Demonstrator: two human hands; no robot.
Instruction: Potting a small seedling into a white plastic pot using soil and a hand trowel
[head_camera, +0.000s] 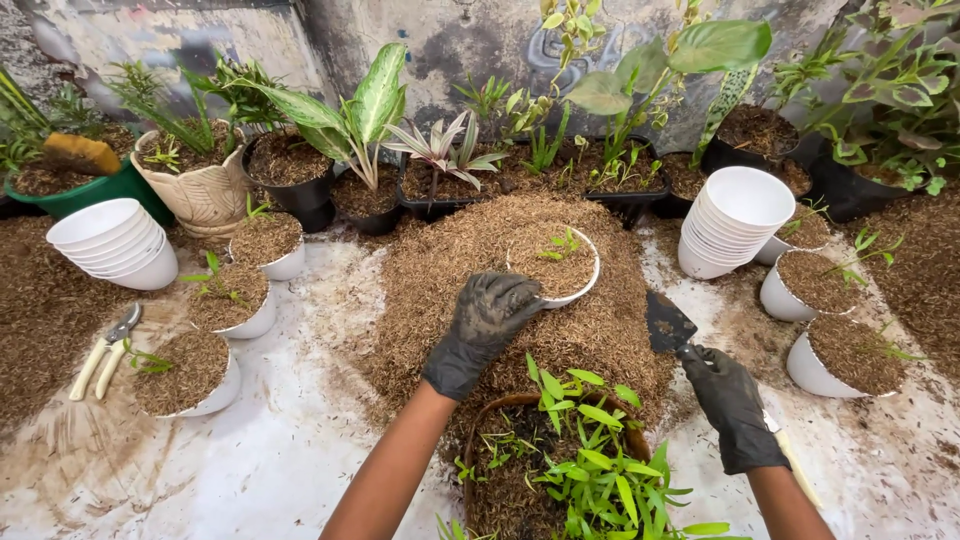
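Two gloved hands work at a heap of brown potting mix.

Left hand (487, 312) lies curled over the near rim of a white pot (556, 265), steadying it atop the mound (470, 250) with its small seedling (562, 243) upright. Right hand (730, 400) is closed around a trowel (668, 325), blade resting against the mound's edge.
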